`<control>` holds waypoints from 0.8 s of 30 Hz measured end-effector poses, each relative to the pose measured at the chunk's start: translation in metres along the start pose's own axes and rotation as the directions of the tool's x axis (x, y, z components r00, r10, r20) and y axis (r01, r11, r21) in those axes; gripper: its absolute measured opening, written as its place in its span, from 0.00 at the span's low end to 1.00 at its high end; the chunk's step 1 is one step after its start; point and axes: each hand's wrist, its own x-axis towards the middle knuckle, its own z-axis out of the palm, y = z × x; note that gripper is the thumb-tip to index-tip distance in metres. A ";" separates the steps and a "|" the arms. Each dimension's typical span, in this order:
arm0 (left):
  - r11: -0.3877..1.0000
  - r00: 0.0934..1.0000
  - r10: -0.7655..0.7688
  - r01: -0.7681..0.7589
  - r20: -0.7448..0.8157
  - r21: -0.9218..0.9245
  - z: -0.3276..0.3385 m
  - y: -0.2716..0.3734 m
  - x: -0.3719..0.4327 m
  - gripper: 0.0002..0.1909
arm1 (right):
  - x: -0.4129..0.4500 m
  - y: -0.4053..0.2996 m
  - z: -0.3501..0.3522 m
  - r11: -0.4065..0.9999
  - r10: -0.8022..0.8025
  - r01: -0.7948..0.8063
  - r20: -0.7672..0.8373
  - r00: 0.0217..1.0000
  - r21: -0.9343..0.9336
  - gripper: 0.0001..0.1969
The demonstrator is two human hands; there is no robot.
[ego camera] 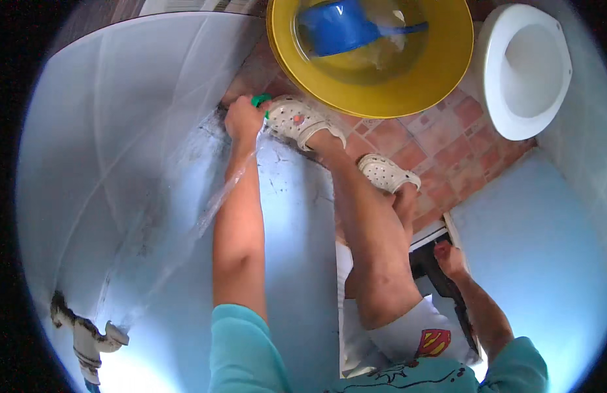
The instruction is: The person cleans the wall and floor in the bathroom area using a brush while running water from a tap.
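Note:
My left hand [243,118] is low by the corner of the wall, closed around a small green object [261,100] that my fingers partly cover. It is close to the toe of one cream perforated clog [289,118], worn on my foot. A clear, glistening strand [216,206] slants across my left forearm towards this hand; I cannot tell whether it is water or plastic. At the right, my right hand [450,259] is curled near the edge of a light blue panel. Whether it holds anything is unclear.
A yellow tub [382,100] of water holds a blue dipper [335,27]. Beside it stands a white toilet bowl [527,73]. A tap [90,339] juts from the stained pale blue wall [298,236] at lower left. The second clog [384,173] rests on reddish floor tiles [438,130].

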 end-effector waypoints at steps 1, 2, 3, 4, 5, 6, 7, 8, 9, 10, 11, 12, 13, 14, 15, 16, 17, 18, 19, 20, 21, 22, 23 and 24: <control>1.000 1.000 0.003 -0.003 -0.002 -0.008 0.000 0.003 0.008 0.26 | 0.005 -0.003 0.003 1.000 0.002 -0.002 -0.007 1.000 -0.005 0.05; 0.997 0.997 0.070 -0.070 -0.017 0.009 -0.002 0.002 0.016 0.27 | 0.012 -0.003 0.009 0.997 0.009 -0.009 0.000 1.000 0.073 0.08; 0.990 0.989 0.140 -0.139 -0.036 0.029 -0.004 0.002 0.024 0.28 | 0.019 -0.006 0.013 0.988 0.013 -0.014 0.005 1.000 0.155 0.12; 0.989 0.989 0.146 -0.146 -0.037 0.021 -0.004 0.002 0.027 0.28 | 0.024 -0.016 0.015 0.971 0.003 0.001 -0.017 1.000 0.237 0.11; 0.981 0.982 0.190 -0.190 0.002 -0.037 -0.004 0.001 0.028 0.29 | 0.030 -0.025 0.014 0.972 0.007 -0.002 -0.024 1.000 0.234 0.11; 0.970 0.972 0.231 -0.227 0.040 -0.091 -0.004 -0.006 0.030 0.29 | 0.033 -0.034 0.013 0.981 0.037 -0.035 -0.007 0.999 0.192 0.11; 0.969 0.972 0.233 -0.229 0.040 -0.090 -0.004 -0.014 0.033 0.29 | 0.033 -0.044 0.013 0.986 0.067 -0.067 0.009 0.998 0.150 0.10; 0.973 0.973 0.226 -0.223 0.051 -0.055 -0.005 -0.021 0.036 0.29 | 0.029 -0.053 0.012 0.973 0.073 -0.070 -0.009 0.997 0.220 0.09; 0.977 0.974 0.215 -0.214 0.068 -0.025 -0.002 -0.025 0.037 0.29 | 0.027 -0.047 0.013 0.974 0.078 -0.075 -0.004 0.997 0.216 0.09; 0.976 0.972 0.219 -0.217 0.081 -0.033 0.000 -0.017 0.036 0.29 | 0.022 -0.034 0.016 0.982 0.060 -0.060 0.008 0.998 0.181 0.08; 0.970 0.966 0.241 -0.244 0.092 0.021 0.002 -0.006 0.039 0.29 | 0.015 -0.021 0.020 0.988 0.042 -0.045 0.022 0.999 0.146 0.08; 0.961 0.962 0.254 -0.262 0.098 0.087 0.002 -0.004 0.040 0.29 | 0.009 -0.024 0.022 0.988 0.043 -0.047 0.032 0.999 0.147 0.08; 0.962 0.964 0.249 -0.257 0.091 0.088 0.002 0.005 0.041 0.29 | 0.009 -0.028 0.017 0.994 0.058 -0.062 0.053 0.997 0.092 0.08; 0.972 0.979 0.161 -0.179 0.121 0.152 0.005 0.015 0.041 0.29 | 0.010 -0.034 0.014 0.996 0.073 -0.076 0.072 0.995 0.036 0.08; 0.972 0.988 0.074 -0.102 0.138 0.211 0.002 0.026 0.043 0.29 | 0.016 -0.028 0.015 0.998 0.061 -0.063 0.060 0.996 0.032 0.08; 0.975 0.990 0.082 -0.103 0.116 0.195 -0.004 0.038 0.046 0.28 | 0.018 -0.016 0.020 0.998 0.003 -0.006 0.058 0.998 0.055 0.08; 0.976 0.990 0.094 -0.112 0.105 0.185 -0.009 0.046 0.044 0.28 | 0.021 -0.003 0.022 0.996 -0.056 0.052 0.056 0.997 0.078 0.08; 0.985 0.990 0.139 -0.139 0.001 0.101 -0.010 0.032 0.040 0.28 | 0.023 -0.019 0.020 0.979 -0.140 0.146 -0.051 0.989 0.145 0.09; 0.984 0.978 0.180 -0.180 -0.102 0.009 -0.012 0.027 0.034 0.27 | 0.025 -0.027 0.015 0.978 -0.141 0.147 -0.054 0.989 0.150 0.09; 0.976 0.969 0.215 -0.218 -0.119 -0.011 -0.013 0.030 0.030 0.27 | 0.029 -0.036 0.009 0.986 -0.046 0.055 -0.065 0.997 0.159 0.10; 0.966 0.959 0.248 -0.255 -0.139 -0.031 -0.018 0.033 0.025 0.27 | 0.030 -0.043 0.000 0.985 0.055 -0.041 -0.078 0.995 0.169 0.11; 0.971 0.972 0.234 -0.234 -0.010 0.044 -0.020 0.031 0.022 0.27 | 0.029 -0.053 -0.011 0.992 -0.011 0.017 -0.049 0.999 0.126 0.13; 0.968 0.971 0.207 -0.221 0.118 0.119 -0.021 0.031 0.020 0.26 | 0.026 -0.054 -0.008 0.991 -0.005 0.011 -0.045 0.999 0.133 0.13; 0.967 0.970 0.215 -0.227 0.113 0.112 -0.020 0.040 0.017 0.26 | 0.029 -0.052 -0.013 0.989 0.033 -0.028 -0.031 0.999 0.147 0.14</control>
